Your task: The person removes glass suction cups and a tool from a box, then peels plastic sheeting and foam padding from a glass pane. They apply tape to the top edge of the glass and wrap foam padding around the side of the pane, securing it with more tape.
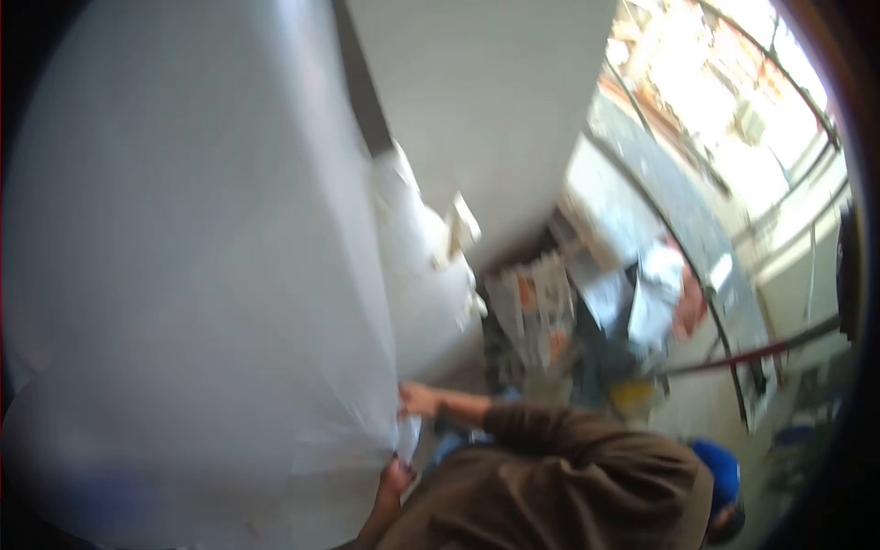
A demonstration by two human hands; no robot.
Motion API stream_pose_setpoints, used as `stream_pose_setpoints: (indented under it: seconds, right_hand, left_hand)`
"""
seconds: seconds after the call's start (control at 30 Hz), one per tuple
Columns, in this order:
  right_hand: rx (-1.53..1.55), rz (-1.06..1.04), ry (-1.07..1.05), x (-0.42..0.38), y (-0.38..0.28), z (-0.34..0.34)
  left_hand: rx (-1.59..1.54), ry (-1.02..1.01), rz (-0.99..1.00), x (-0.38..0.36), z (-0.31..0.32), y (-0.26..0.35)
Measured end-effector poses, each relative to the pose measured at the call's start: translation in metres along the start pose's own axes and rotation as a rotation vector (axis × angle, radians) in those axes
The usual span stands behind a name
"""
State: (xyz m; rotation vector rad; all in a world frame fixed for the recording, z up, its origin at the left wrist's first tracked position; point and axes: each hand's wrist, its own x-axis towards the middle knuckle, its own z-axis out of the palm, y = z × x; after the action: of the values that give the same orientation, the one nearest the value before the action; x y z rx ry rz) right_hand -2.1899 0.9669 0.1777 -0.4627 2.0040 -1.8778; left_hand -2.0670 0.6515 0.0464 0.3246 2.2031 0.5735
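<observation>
Neither of my hands shows in this head view. A large white sheet, smooth and slightly blurred, fills the left side of the view. At its lower right edge, a co-worker in a brown shirt and blue cap has both hands on it. The co-worker's upper hand pinches the edge, and the lower hand grips just below, where creases spread across the sheet. A ragged white piece with torn flaps stands out beyond the sheet's edge.
A flat grey-white panel stands at the top middle. Newspaper and crumpled papers lie in a heap right of centre. Dark curved bars or cables cross the right side, near a bright opening.
</observation>
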Motion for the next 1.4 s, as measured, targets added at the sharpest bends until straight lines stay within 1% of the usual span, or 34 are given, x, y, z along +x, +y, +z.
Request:
stream_pose_setpoints:
  seconds: [0.03, 0.07, 0.1, 0.17, 0.23, 0.27, 0.33, 0.4, 0.47, 0.53, 0.57, 0.6, 0.63, 0.67, 0.7, 0.73, 0.77, 0.8, 0.83, 0.87, 0.93, 1.0, 1.03, 1.07, 1.1, 1.13, 1.17, 1.2, 1.23, 1.3, 1.37, 1.4]
  right_hand:
    - [0.521, -0.069, -0.21, -0.009, -0.001, -0.002]
    - [0.676, -0.029, -0.181, -0.009, -0.01, 0.007]
    - [0.689, -0.007, -0.132, -0.014, -0.011, 0.006]
    - [0.512, 0.027, -0.154, -0.024, -0.048, -0.013]
    - [0.129, 0.057, -0.294, -0.037, -0.043, -0.047]
    - [-0.01, 0.158, -0.248, -0.042, -0.032, -0.062]
    - [-0.269, 0.339, -0.145, -0.052, 0.011, -0.084]
    - [-0.271, 0.162, 0.152, -0.075, 0.063, -0.108]
    - [-0.426, 0.303, 0.274, -0.094, 0.089, -0.138]
    - [-0.303, 0.348, 0.382, -0.11, 0.099, -0.162]
    - [-0.171, 0.283, 0.424, -0.115, 0.106, -0.17]
    - [-0.035, 0.221, 0.468, -0.12, 0.113, -0.176]
    - [0.099, 0.169, 0.505, -0.125, 0.115, -0.182]
    - [0.175, 0.215, 0.444, -0.127, 0.118, -0.189]
    - [0.242, 0.265, 0.376, -0.123, 0.115, -0.195]
    - [0.303, 0.329, 0.293, -0.119, 0.107, -0.197]
    - [0.308, 0.201, 0.266, -0.113, 0.087, -0.19]
    - [0.322, 0.065, 0.242, -0.101, 0.066, -0.179]
    - [0.354, 0.074, 0.182, -0.089, 0.039, -0.17]
    - [0.388, 0.081, 0.134, -0.077, 0.016, -0.159]
    - [0.436, -0.001, 0.147, -0.049, 0.001, -0.132]
    - [0.338, 0.095, 0.028, -0.032, -0.005, -0.109]
    - [0.282, 0.139, -0.039, -0.021, -0.012, -0.102]
    - [-0.149, 0.133, -0.102, -0.019, -0.042, -0.1]
    - [-0.201, 0.094, -0.142, -0.016, -0.023, -0.098]
    - [-0.244, 0.054, -0.168, -0.01, 0.011, -0.093]
    - [-0.278, 0.014, -0.183, -0.011, 0.034, -0.091]
    - [-0.357, 0.033, -0.105, -0.019, 0.042, -0.094]
    - [-0.319, 0.073, -0.012, -0.026, 0.052, -0.099]
    - [-0.25, 0.15, 0.182, -0.038, 0.076, -0.12]
    - [-0.28, -0.114, 0.275, -0.039, 0.103, -0.149]
    - [-0.353, -0.156, 0.306, -0.04, 0.091, -0.157]
  left_hand:
    - [-0.011, 0.028, -0.032, 0.01, 0.002, 0.013]
    - [-0.039, 0.078, -0.054, 0.021, -0.003, 0.027]
    - [-0.06, 0.127, -0.075, 0.033, -0.005, 0.036]
    - [-0.097, 0.223, -0.126, 0.045, -0.015, 0.054]
    - [-0.135, 0.32, -0.188, 0.051, -0.021, 0.059]
    - [-0.154, 0.366, -0.225, 0.051, -0.023, 0.059]
    - [-0.189, 0.457, -0.323, 0.046, -0.025, 0.055]
    - [-0.22, 0.554, -0.433, 0.037, -0.017, 0.048]
    - [-0.253, 0.669, -0.572, 0.025, -0.003, 0.037]
    - [-0.283, 0.81, -0.722, 0.01, 0.019, 0.027]
    - [-0.283, 0.926, -0.784, 0.005, 0.031, 0.022]
    - [-0.258, 1.09, -0.82, 0.001, 0.04, 0.016]
    - [-0.205, 1.29, -0.832, 0.005, 0.047, 0.007]
    - [-0.141, 1.494, -0.775, 0.015, 0.052, -0.004]
    - [-0.077, 1.668, -0.679, 0.031, 0.045, -0.01]
    - [-0.409, 1.576, -0.568, 0.026, 0.007, 0.033]
    - [-0.33, 1.709, -0.353, 0.023, -0.027, 0.074]
    - [-0.23, 1.657, -0.227, 0.011, -0.058, 0.123]
    - [-0.062, 1.532, -0.26, 0.022, -0.066, 0.138]
    - [-0.125, 1.287, -0.189, 0.028, -0.07, 0.153]
    - [-0.344, 0.622, -0.087, 0.07, -0.051, 0.14]
    - [-0.272, -0.195, -0.098, 0.109, -0.038, 0.134]
    - [-0.246, -0.222, -0.102, 0.124, -0.016, 0.118]
    - [-0.218, -0.26, -0.099, 0.146, 0.022, 0.107]
    - [-0.189, -0.307, -0.091, 0.162, 0.057, 0.103]
    - [-0.009, -0.139, -0.006, 0.163, 0.082, 0.098]
    - [-0.143, 0.034, -0.036, 0.148, 0.098, 0.098]
    - [-0.266, 0.2, -0.073, 0.125, 0.104, 0.093]
    - [-0.379, 0.362, -0.111, 0.098, 0.108, 0.087]
    - [-0.392, 0.559, -0.308, 0.045, 0.119, 0.078]
    - [-0.395, 0.662, -0.589, -0.01, 0.133, 0.082]
    - [-0.411, 0.603, -0.68, -0.045, 0.13, 0.099]
